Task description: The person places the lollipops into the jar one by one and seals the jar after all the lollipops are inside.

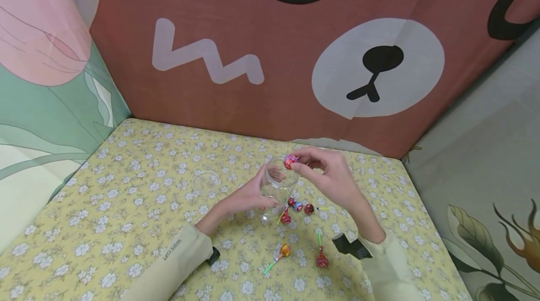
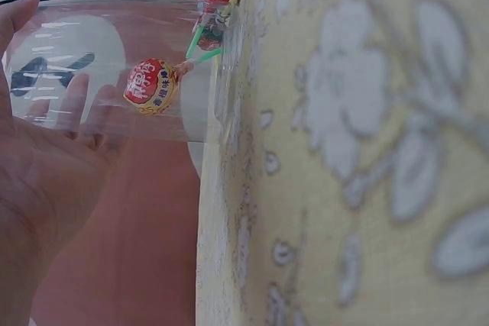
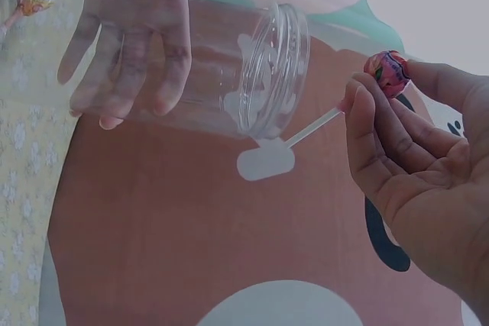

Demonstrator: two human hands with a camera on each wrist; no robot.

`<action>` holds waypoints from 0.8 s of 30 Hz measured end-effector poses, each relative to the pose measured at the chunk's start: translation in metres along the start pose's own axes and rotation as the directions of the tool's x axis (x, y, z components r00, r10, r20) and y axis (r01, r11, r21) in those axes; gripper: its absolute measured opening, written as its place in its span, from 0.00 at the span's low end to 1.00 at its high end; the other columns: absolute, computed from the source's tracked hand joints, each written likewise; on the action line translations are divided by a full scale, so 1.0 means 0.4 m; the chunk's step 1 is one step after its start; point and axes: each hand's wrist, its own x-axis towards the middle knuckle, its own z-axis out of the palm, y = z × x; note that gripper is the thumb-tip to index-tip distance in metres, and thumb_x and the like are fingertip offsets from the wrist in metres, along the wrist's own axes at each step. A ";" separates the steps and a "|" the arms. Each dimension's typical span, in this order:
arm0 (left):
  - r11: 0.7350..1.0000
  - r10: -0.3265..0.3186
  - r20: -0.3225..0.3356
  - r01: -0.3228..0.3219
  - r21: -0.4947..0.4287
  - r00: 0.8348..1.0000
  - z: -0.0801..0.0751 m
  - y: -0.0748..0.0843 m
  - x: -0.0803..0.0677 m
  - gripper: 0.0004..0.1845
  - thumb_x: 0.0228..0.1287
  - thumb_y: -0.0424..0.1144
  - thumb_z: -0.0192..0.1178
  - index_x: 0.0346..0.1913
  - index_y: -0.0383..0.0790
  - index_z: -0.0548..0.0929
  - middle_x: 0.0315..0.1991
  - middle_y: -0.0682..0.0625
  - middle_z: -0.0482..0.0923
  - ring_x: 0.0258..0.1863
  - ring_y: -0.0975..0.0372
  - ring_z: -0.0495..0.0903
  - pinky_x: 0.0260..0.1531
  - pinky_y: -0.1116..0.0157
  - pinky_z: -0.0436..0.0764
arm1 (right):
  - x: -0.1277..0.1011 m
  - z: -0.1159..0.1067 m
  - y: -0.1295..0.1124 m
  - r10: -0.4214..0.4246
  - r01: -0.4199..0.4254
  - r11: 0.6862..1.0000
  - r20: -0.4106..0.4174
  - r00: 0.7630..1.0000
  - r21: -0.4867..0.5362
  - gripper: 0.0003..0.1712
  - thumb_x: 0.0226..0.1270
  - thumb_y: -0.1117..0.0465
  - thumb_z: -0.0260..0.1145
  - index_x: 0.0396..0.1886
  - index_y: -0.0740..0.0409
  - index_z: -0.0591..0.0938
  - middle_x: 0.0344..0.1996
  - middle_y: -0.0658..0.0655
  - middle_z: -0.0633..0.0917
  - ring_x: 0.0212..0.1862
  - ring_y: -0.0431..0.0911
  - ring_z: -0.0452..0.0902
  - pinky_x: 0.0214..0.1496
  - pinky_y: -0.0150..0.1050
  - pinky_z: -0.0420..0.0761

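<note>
My left hand grips a clear jar round its side, with the mouth facing up. A lollipop with a red and yellow wrapper shows inside the jar in the left wrist view, its green stick towards the base. Right at the jar's rim, my right hand pinches a pink-red lollipop by its wrapped head. The right wrist view shows its pale stick pointing to the jar mouth.
Several wrapped lollipops lie beside the jar, one a dark red lollipop. Nearer me are an orange lollipop and a red lollipop. A clear round lid rests left on the flowered tablecloth. A printed cloth wall stands behind.
</note>
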 end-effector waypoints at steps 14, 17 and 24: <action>1.000 0.017 0.012 -0.017 -0.017 1.000 -0.001 0.001 0.000 0.47 0.57 0.39 0.72 0.76 0.56 0.57 0.70 0.43 0.67 0.67 0.51 0.70 0.50 0.51 0.81 | -0.006 0.012 -0.004 0.057 -0.057 0.998 0.033 0.998 -0.002 0.10 0.70 0.69 0.69 0.49 0.62 0.88 0.35 0.51 0.90 0.34 0.44 0.86 0.37 0.36 0.85; 1.000 0.026 0.005 -0.026 0.003 1.000 0.001 0.004 -0.002 0.44 0.57 0.38 0.73 0.74 0.55 0.59 0.70 0.45 0.67 0.68 0.53 0.69 0.57 0.51 0.78 | -0.008 0.013 -0.002 0.059 -0.059 0.998 0.036 0.998 -0.007 0.11 0.70 0.69 0.69 0.50 0.62 0.88 0.37 0.51 0.90 0.34 0.42 0.86 0.35 0.36 0.84; 1.000 0.020 0.006 -0.020 0.005 1.000 0.001 0.005 -0.003 0.43 0.59 0.36 0.71 0.73 0.55 0.60 0.70 0.43 0.66 0.67 0.55 0.69 0.56 0.50 0.79 | -0.009 0.015 0.005 0.064 -0.064 0.998 0.038 0.997 -0.015 0.11 0.71 0.68 0.69 0.50 0.61 0.89 0.37 0.51 0.91 0.35 0.41 0.86 0.35 0.37 0.84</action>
